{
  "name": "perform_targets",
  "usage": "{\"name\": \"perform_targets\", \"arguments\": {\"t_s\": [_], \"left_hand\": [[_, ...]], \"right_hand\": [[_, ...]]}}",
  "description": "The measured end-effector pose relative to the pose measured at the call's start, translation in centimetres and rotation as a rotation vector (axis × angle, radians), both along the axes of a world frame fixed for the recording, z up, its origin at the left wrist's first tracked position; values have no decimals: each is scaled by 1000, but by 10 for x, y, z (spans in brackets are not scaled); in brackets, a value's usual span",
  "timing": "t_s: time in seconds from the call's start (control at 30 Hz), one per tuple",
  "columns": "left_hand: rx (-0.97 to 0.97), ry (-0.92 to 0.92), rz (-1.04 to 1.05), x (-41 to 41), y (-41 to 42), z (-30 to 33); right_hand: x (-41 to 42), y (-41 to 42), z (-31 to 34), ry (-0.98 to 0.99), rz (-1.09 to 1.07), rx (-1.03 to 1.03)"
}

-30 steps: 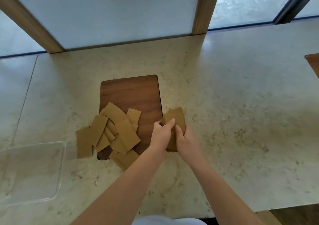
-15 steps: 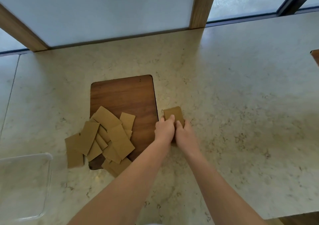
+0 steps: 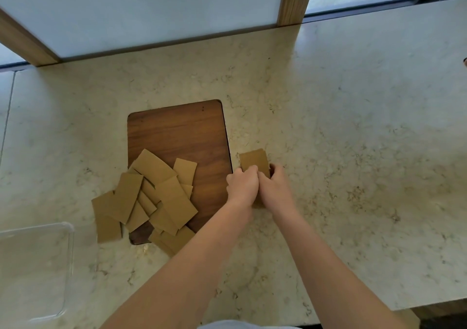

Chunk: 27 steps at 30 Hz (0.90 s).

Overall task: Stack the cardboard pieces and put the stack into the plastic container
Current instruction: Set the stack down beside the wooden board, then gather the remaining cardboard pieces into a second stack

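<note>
1. Pale stone counter [image 3: 353, 152] under everything; walnut board [image 3: 182, 131] carrying most of the loose cardboard pieces [image 3: 151, 197].
2. Clear plastic container [image 3: 38, 265] far left, well apart.
3. Small stack [image 3: 254, 160] beside board, gripped by left hand [image 3: 242, 187] and right hand [image 3: 275, 189], probably squaring edges.

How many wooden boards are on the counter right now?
1. The wooden board lies flat on the counter, left of both hands, with loose cardboard pieces over its near-left part. A brown edge at far right is unclear.
</note>
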<state>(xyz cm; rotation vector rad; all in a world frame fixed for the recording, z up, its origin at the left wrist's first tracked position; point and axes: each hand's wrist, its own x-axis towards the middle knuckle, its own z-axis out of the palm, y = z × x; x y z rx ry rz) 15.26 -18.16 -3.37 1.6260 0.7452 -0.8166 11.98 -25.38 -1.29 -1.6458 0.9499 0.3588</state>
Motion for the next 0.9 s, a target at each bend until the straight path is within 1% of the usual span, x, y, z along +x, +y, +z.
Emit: {"name": "perform_targets", "arguments": {"t_s": [0.13, 0.23, 0.3, 0.33, 0.37, 0.4, 0.47, 0.5, 0.57, 0.6, 0.63, 0.7, 0.73, 0.8, 0.9], "left_hand": [[-18, 14, -46, 4, 3, -7], [-2, 28, -55, 7, 3, 0], [8, 35, -69, 7, 3, 5], [15, 33, -75, 6, 4, 8], [21, 22, -78, 3, 6, 12], [27, -6, -75, -3, 10, 17], [50, -112, -24, -20, 31, 28], [73, -172, 0, -32, 41, 33], [161, -253, 35, -57, 77, 37], [205, -266, 53, -67, 95, 40], [259, -272, 70, -75, 113, 38], [366, -272, 115, -86, 145, 35], [406, -261, 121, -88, 158, 34], [455, -246, 86, -89, 178, 26], [495, -273, -4, -80, 196, 16]], "right_hand": [[1, -6, -1, 10, -19, 53], [4, -10, 0, 22, -22, 117], [4, -12, -1, 27, -3, 121], [3, -13, 1, 24, 17, 72], [0, -13, 1, 8, 49, -38], [-4, -14, 5, -26, 82, -190], [-11, -6, 16, -200, 154, -488], [-14, -2, 23, -310, 189, -580], [-14, 25, 29, -474, 320, -618], [-14, 40, 30, -493, 410, -577], [-12, 57, 28, -457, 496, -503], [-8, 88, 18, -302, 632, -361], [-6, 101, 11, -221, 678, -342], [-3, 127, -3, -118, 764, -396], [-3, 152, -13, -46, 776, -472]]}}
